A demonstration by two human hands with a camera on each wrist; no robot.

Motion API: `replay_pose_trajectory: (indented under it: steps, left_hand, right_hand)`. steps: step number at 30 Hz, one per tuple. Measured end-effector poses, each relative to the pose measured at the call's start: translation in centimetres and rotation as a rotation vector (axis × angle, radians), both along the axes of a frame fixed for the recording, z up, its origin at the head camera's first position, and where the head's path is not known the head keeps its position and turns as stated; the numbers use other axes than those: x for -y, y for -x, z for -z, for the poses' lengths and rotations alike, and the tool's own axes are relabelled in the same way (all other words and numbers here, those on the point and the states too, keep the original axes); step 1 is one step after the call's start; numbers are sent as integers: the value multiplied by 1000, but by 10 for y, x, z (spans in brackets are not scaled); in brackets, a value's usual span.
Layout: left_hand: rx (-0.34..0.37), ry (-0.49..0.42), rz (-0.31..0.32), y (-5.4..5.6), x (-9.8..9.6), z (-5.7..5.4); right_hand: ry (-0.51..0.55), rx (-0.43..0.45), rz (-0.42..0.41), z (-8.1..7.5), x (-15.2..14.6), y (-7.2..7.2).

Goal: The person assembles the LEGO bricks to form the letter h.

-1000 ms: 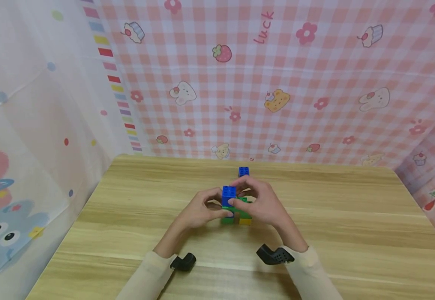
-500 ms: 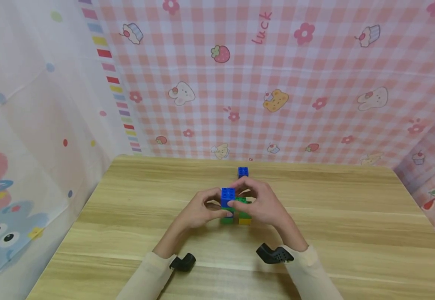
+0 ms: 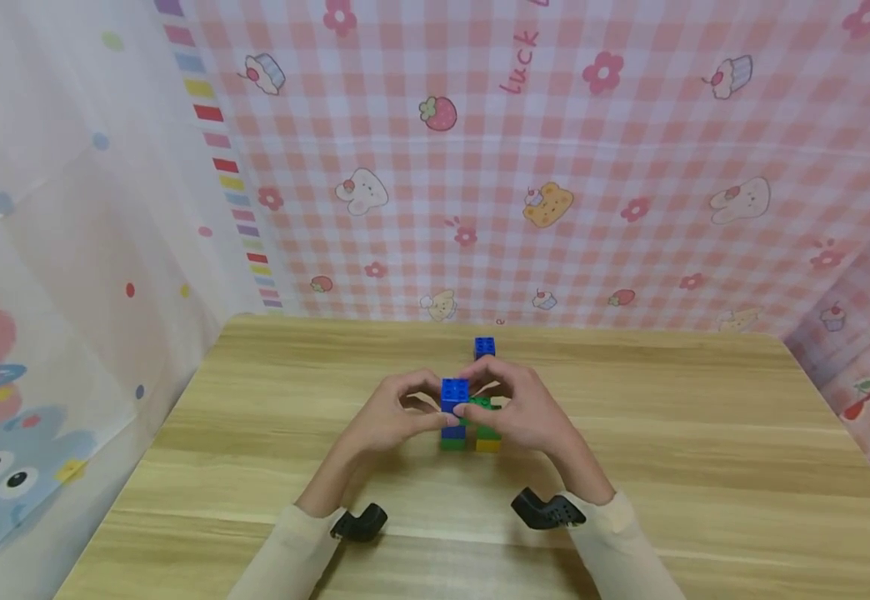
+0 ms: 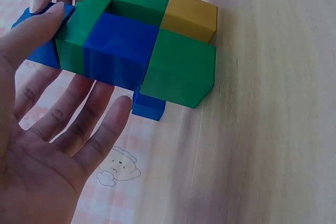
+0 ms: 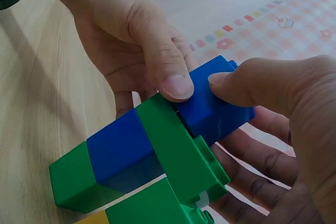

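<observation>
A toy brick build stands on the table. Its left column has a green brick (image 5: 76,179) at the bottom, then a blue brick (image 5: 123,148). A longer green brick (image 5: 176,148) bridges to a column with a yellow brick (image 4: 191,17) below a green one (image 4: 142,1). On top sits another blue brick (image 3: 455,390), a thin dark seam showing beneath it. My right hand (image 3: 525,408) pinches this top brick, thumb on its near face. My left hand (image 3: 397,412) grips from the left, thumb at the seam between top brick and long green brick, fingers behind.
A separate blue brick (image 3: 485,345) stands farther back on the wooden table (image 3: 667,433). A pink checked cloth (image 3: 405,242) hangs behind the table's far edge, and a white patterned cloth (image 3: 67,250) hangs at the left.
My left thumb has moved up from the lower blue brick to the seam under the top one. The right hand keeps its pinch on the top blue brick.
</observation>
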State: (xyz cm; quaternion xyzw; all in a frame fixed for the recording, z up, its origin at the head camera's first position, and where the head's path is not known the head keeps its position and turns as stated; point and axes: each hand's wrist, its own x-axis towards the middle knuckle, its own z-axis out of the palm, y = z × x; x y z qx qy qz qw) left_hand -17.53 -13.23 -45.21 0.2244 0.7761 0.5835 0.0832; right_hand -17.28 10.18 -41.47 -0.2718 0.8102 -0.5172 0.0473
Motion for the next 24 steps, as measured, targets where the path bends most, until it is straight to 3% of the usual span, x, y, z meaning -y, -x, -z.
replay_pose_trajectory:
  steps: [6, 13, 24]
  left_hand:
    - [15, -36, 7, -2, 1, 2]
    - [-15, -64, 26, -1, -1, 7]
    - [-48, -11, 6, -1, -2, 5]
  right_hand:
    - [3, 5, -6, 1, 1, 0]
    - [10, 17, -6, 4, 2, 0]
    - [19, 37, -5, 3, 2, 0]
